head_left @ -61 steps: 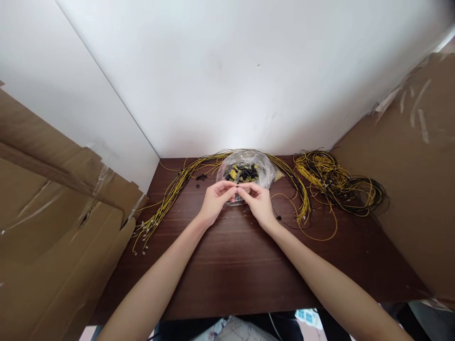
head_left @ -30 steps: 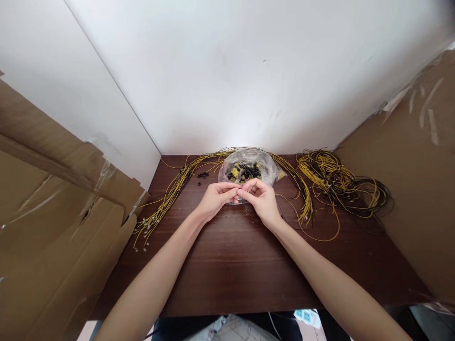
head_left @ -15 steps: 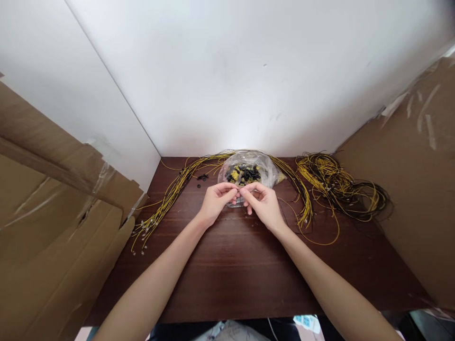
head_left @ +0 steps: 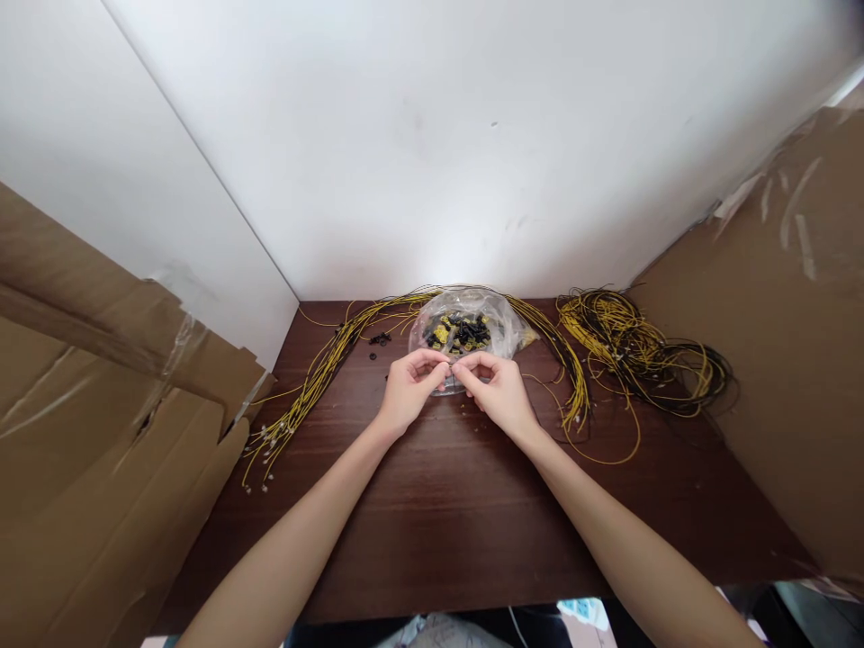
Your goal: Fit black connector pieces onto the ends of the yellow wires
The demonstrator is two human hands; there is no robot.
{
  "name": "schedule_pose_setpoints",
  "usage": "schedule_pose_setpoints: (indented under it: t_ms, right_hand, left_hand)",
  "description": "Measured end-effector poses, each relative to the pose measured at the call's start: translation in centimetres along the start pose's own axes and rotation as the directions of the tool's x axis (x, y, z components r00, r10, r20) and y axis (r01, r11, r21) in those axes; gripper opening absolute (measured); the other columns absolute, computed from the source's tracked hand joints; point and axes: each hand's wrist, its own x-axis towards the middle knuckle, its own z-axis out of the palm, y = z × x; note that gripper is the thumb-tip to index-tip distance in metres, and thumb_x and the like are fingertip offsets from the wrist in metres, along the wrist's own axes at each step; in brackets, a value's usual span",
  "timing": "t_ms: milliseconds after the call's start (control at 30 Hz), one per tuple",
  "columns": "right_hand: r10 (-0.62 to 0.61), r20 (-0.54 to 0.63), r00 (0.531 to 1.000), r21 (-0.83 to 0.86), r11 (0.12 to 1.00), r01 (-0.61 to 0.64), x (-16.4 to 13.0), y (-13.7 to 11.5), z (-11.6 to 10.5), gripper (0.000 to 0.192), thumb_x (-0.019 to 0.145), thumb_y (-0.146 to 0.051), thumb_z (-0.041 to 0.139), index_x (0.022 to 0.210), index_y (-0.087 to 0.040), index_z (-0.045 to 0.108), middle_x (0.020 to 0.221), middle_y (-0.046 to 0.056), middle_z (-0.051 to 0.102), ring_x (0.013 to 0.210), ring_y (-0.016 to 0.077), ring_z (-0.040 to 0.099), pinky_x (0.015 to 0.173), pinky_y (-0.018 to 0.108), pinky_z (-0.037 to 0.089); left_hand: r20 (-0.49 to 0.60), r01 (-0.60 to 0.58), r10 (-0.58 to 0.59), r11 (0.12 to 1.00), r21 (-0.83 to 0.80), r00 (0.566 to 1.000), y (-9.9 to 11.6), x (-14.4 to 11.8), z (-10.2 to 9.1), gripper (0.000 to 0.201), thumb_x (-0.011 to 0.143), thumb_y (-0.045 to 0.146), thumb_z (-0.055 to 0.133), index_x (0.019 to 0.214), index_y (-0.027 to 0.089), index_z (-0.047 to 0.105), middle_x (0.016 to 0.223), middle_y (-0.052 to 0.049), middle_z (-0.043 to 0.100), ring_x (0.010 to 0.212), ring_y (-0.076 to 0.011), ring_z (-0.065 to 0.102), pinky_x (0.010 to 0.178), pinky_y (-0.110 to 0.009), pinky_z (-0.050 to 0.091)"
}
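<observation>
Your left hand [head_left: 410, 389] and right hand [head_left: 498, 392] pinch fingertips together on something too small to identify, just near of the plastic bag [head_left: 465, 331] mid-tabletop [head_left: 432, 522]; a loose grip could drop it.

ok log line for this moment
left hand | right hand | fingertips pinched together | before clear plastic bag | dark wooden table

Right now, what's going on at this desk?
A person has both hands together over a dark wooden table, the left hand and right hand pinching something tiny between their fingertips; it is too small to make out. Just behind them lies a clear plastic bag of small black and yellow parts. A long bundle of yellow wires runs off to the left, and a coiled tangle of wires lies to the right.
</observation>
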Motion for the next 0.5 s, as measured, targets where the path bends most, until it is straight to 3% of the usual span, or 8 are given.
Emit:
schedule_pose_setpoints:
  t_ms: [133,267,500]
  right_hand:
    - [-0.013,-0.030,0.999,0.023,1.000,0.014,0.04,0.03,0.02,0.019,0.072,-0.032,0.063,0.071,-0.013,0.065,0.063,0.002,0.061,0.051,0.0103,0.049,0.046,0.021,0.040]
    - [0.046,-0.050,0.998,0.103,0.994,-0.040,0.23,-0.01,-0.02,0.020,0.070,-0.033,0.064,0.067,-0.013,0.062,0.058,0.000,0.059,0.045,0.0086,0.045,0.043,0.021,0.037]
    - [0.088,-0.039,0.995,0.162,0.983,-0.081,0.33,-0.14,0.02,0.023,0.067,-0.037,0.065,0.067,-0.014,0.062,0.053,-0.001,0.057,0.041,0.0077,0.043,0.039,0.020,0.034]
  left_hand:
    - [0.012,-0.014,0.014,1.000,0.023,1.000,0.22,-0.22,0.14,0.016,0.071,0.025,0.068,0.079,0.012,0.065,0.070,-0.001,0.064,0.055,-0.0075,0.054,0.053,-0.019,0.047]
    - [0.048,0.015,-0.014,1.000,-0.023,0.999,0.14,-0.40,0.12,0.025,0.066,0.023,0.073,0.088,0.013,0.068,0.085,-0.006,0.068,0.072,-0.0135,0.062,0.061,-0.022,0.053]
    - [-0.014,-0.057,0.058,0.994,0.095,0.998,-0.42,-0.53,0.07,0.024,0.072,0.024,0.067,0.093,0.013,0.070,0.085,-0.007,0.072,0.062,-0.0139,0.066,0.067,-0.028,0.056]
